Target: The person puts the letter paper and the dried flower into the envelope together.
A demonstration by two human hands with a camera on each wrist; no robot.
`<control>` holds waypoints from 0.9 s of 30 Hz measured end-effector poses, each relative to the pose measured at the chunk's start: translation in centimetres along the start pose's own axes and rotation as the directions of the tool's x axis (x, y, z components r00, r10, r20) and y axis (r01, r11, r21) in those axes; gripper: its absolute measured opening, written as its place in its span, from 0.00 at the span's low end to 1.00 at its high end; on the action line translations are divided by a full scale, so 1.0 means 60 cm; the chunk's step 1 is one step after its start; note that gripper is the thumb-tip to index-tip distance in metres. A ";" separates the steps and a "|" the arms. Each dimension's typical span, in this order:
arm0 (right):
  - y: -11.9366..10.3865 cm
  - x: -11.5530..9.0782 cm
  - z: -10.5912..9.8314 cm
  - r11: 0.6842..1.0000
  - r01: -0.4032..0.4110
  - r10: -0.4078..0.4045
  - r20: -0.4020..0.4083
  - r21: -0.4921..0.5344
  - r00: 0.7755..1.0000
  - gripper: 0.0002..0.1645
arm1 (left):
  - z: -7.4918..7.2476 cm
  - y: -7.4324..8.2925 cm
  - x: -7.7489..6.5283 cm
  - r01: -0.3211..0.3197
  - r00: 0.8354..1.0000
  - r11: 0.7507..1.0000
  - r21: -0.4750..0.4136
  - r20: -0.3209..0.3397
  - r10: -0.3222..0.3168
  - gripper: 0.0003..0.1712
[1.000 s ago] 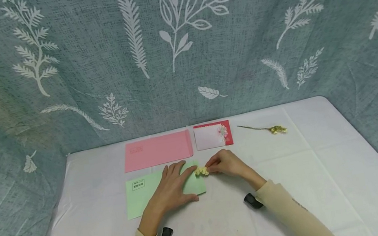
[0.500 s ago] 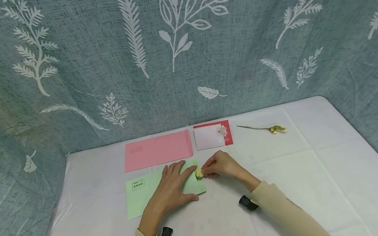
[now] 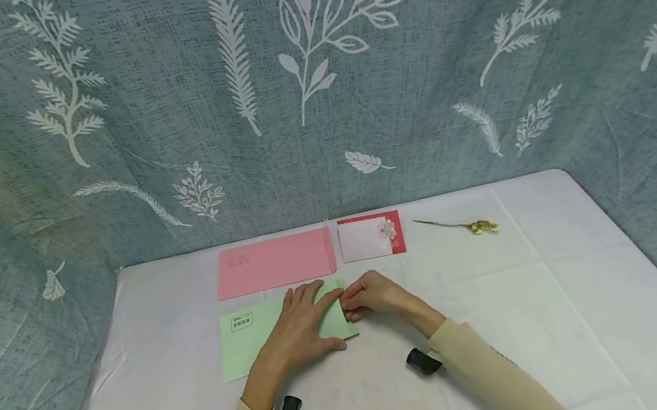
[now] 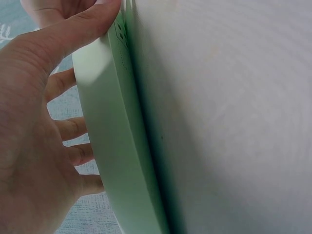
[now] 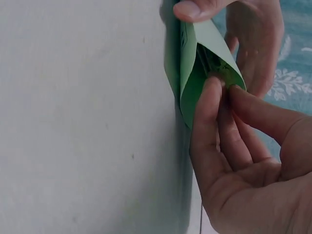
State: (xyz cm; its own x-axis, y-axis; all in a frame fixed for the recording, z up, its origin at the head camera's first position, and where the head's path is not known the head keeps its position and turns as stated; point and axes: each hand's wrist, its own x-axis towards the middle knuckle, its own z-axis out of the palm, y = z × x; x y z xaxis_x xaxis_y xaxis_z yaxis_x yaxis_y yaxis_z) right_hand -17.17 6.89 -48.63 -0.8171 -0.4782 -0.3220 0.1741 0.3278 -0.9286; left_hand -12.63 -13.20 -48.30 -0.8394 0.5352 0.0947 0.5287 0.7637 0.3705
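A green envelope [image 3: 238, 352] lies on the white table with its mouth toward the right. My left hand [image 3: 297, 332] spans it, thumb on the near edge and fingers on the far edge. Between them the envelope [image 4: 109, 122] bows upward in the left wrist view. In the right wrist view its mouth gapes. There my right hand [image 5: 243, 161] pinches a small yellow flower sprig [image 5: 225, 74] with the fingertips at the opening. Most of the sprig is hidden inside the envelope and behind the fingers. Dark strips, perhaps its stem, show inside.
Behind the green envelope lie a pink envelope [image 3: 275, 260] and a red-and-white floral card [image 3: 366, 238]. Farther right rests another dried yellow flower stem [image 3: 480, 226]. A patterned blue-green curtain [image 3: 297, 167] hangs beyond the white table [image 3: 481, 310].
My right hand has moved left to the envelope's mouth, and the yellow sprig has slid in with it, out of sight in the head view. My left hand stays in place.
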 end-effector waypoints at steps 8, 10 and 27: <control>0.003 0.001 0.005 0.999 -0.006 0.002 0.076 0.053 0.997 0.16 | 0.001 0.000 0.000 -0.006 1.000 1.000 0.004 -0.004 0.006 0.49; 0.004 0.001 0.005 0.998 -0.005 0.000 0.082 0.062 0.997 0.16 | 0.001 0.000 0.000 -0.007 1.000 1.000 0.003 -0.006 0.007 0.49; 0.000 0.002 -0.044 0.998 0.054 -0.055 -0.074 -0.021 0.996 0.15 | 0.001 -0.002 0.002 0.013 0.999 1.000 0.017 0.036 -0.014 0.50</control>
State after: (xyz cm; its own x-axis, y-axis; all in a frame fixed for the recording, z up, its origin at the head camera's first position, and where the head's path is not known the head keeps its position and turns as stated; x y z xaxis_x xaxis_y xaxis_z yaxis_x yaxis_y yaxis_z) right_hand -18.73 8.98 -48.16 -0.8637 -0.4341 -0.2560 0.1185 0.3188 -0.9404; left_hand -12.80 -13.18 -48.38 -0.8415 0.5373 0.0562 0.5197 0.7767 0.3560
